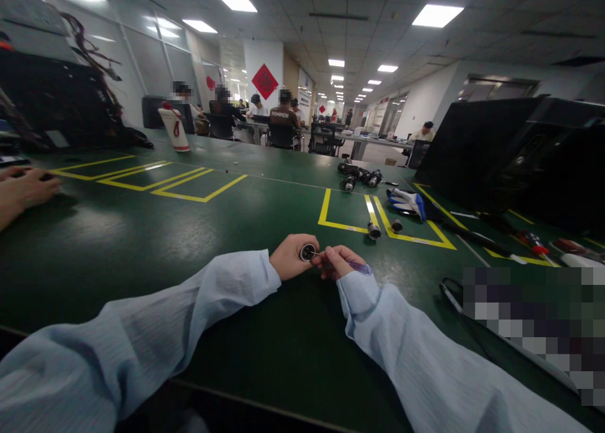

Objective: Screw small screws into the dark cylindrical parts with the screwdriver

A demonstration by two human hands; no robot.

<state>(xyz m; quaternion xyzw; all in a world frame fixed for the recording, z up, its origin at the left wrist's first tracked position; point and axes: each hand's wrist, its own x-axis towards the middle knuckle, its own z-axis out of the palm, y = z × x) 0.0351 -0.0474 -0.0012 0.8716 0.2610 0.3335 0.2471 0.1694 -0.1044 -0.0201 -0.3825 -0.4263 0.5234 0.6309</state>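
Note:
Wrapped round a cylindrical metal connector [307, 252], my left hand [287, 258] is closed and holds its dark, open end toward me. My right hand [339, 261] pinches a small screwdriver [362, 268] with a see-through purple handle. Its thin shaft points left and its tip is at the connector's open face; whether it touches a screw inside is too small to tell. Both hands are close together above the green table [227, 351]. Beyond them, two metal connector pieces, a nearer one [374, 231] and another one [396, 225], rest by the yellow tape lines.
Farther back lie several dark cable connectors [360, 176] and a blue-and-white glove [407, 203]. A red-handled screwdriver [539, 246] is at the right, near a black case [501, 149]. A white cup [174, 128] stands back left. Another person's hand [26, 190] is at the left edge.

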